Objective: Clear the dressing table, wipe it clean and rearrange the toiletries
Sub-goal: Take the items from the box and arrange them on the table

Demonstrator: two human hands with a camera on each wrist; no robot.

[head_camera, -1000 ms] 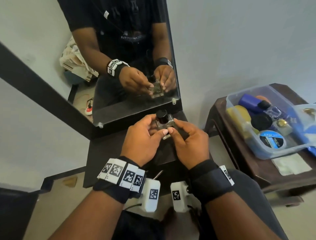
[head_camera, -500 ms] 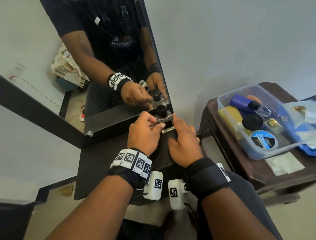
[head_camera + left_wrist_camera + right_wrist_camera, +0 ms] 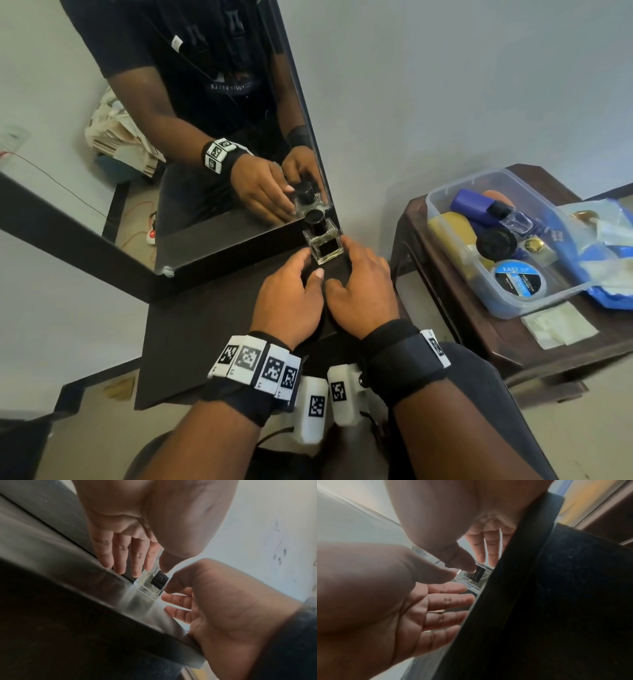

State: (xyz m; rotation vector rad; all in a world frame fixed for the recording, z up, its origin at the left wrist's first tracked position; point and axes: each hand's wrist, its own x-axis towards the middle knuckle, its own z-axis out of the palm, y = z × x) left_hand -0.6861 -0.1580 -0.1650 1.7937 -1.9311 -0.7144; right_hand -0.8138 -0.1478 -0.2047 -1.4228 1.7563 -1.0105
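Bottle: square clear glass perfume bottle with black cap (image 3: 323, 240) upright on dark desk (image 3: 212, 329), against mirror (image 3: 191, 144).
Left hand (image 3: 291, 301): grip loose, fingertips touching bottle.
Right hand (image 3: 363, 284): grip loose, fingers beside bottle.

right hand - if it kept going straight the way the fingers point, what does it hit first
Probably the glass perfume bottle: the right hand points toward the mirror, fingertips beside the bottle's right side. If they slip past it, the mirror's lower edge just behind comes next. Depth is unclear.

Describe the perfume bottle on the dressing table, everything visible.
The perfume bottle is a square, clear glass flask with a black round cap and a black label. It stands upright on the dark dressing table, at its back right corner by the mirror. The left hand and right hand flank it with straight fingers.
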